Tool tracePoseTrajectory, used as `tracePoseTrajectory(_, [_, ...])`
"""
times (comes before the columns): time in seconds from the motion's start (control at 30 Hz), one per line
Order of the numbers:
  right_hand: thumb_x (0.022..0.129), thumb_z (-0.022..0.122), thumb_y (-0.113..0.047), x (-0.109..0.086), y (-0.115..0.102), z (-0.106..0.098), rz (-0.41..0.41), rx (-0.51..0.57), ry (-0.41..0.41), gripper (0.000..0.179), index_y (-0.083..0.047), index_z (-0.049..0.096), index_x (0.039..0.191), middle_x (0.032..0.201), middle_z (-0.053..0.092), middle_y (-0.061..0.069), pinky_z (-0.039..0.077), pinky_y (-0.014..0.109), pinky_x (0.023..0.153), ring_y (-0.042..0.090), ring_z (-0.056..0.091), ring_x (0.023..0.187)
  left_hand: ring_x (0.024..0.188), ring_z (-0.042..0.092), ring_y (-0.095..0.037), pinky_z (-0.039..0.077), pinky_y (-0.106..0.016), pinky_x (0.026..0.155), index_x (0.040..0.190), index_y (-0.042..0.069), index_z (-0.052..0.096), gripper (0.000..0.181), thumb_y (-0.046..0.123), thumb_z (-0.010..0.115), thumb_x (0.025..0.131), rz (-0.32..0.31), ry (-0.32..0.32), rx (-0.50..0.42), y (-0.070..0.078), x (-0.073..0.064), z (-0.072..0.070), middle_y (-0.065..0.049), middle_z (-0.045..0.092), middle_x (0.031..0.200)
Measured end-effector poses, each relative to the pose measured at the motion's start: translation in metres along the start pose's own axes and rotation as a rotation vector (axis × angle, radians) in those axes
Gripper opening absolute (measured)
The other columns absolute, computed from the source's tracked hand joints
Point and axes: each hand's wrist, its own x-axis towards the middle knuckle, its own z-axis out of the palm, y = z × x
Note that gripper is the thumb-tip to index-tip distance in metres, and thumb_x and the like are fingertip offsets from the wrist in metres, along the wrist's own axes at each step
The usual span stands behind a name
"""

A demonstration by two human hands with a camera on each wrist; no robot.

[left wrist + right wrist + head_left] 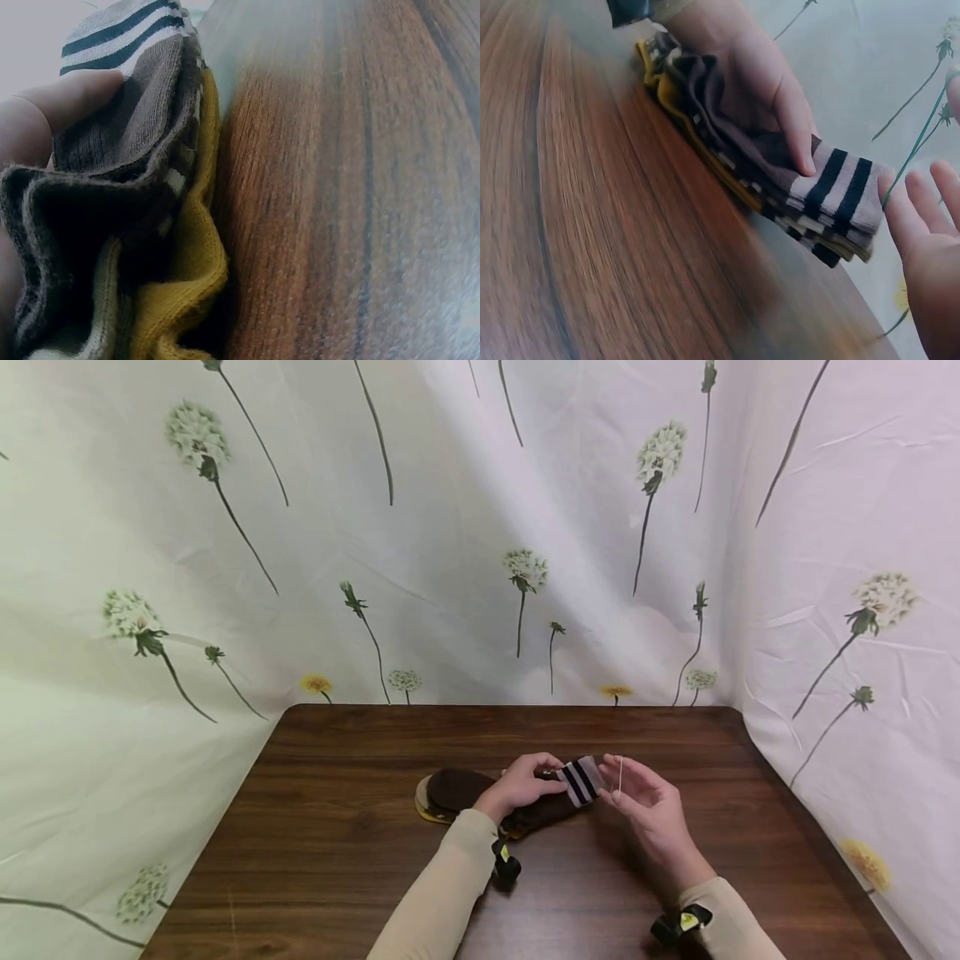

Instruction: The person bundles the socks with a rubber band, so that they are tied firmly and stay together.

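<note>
A stack of folded socks [451,791] lies on the table, dark brown on top, with mustard-yellow [196,251] and checked layers below. Its right end is a grey cuff [582,782] with two black stripes. My left hand [522,782] grips the stack just behind that cuff, thumb on top; the fingers underneath are hidden. Just beyond the striped end, my right hand [651,804] holds a thin elastic band [621,775] stretched between its spread thumb and fingers. In the right wrist view, a fingertip [889,186] is right at the cuff's edge.
The dark wood-grain table [315,860] ends at the back and right against a white curtain [450,568] printed with dandelions. Black wrist cameras [507,867] are strapped over both beige sleeves [438,893].
</note>
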Motion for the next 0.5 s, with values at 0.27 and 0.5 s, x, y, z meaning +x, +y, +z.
tracePoseTrajectory(0.27, [0.085, 0.068, 0.025, 0.004, -0.01, -0.006, -0.048, -0.297, -0.009, 0.073, 0.013, 0.038, 0.151, 0.153, 0.054, 0.008, 0.058, 0.041, 0.098, 0.026, 0.056, 0.137, 0.107, 0.065, -0.018, 0.009, -0.069, 0.121, 0.114, 0.014, 0.074, 0.02, 0.021, 0.079, 0.096, -0.006, -0.013, -0.049, -0.002, -0.001, 0.0, 0.001, 0.075, 0.11])
tracePoseTrajectory(0.5, [0.084, 0.08, 0.011, 0.011, -0.006, -0.011, 0.062, -0.547, 0.053, 0.085, -0.004, 0.039, 0.157, 0.154, 0.046, 0.001, 0.057, 0.056, 0.095, 0.036, 0.051, 0.135, 0.1, 0.064, -0.013, 0.053, -0.035, 0.089, 0.117, 0.01, 0.073, 0.023, 0.017, 0.079, 0.096, 0.015, -0.026, -0.114, -0.002, -0.001, 0.0, -0.004, 0.073, 0.113])
